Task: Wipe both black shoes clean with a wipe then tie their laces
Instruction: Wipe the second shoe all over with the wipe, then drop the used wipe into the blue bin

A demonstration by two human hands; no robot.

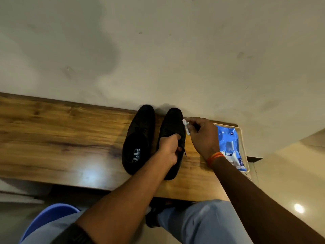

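Wood counter (70, 138) against wall: 2 black shoes nr back edge. L hand (168, 150) grips right shoe (173, 124) at opening; R hand (202, 136) pinches wipe (186, 124) at its toe side. Wipe pack (228, 138) in tray (245, 143), right end.

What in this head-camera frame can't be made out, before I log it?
- Laces and opening of the right-hand black lace-up shoe: covered by the left hand gripping it.
- Small white wipe: mostly hidden in the right hand; its dirtiness is too small to judge.
- Blue wipes packet in the cream tray: print too small, partly behind the right wrist.
- Insole logo of the left-hand black shoe: too small to read fully.
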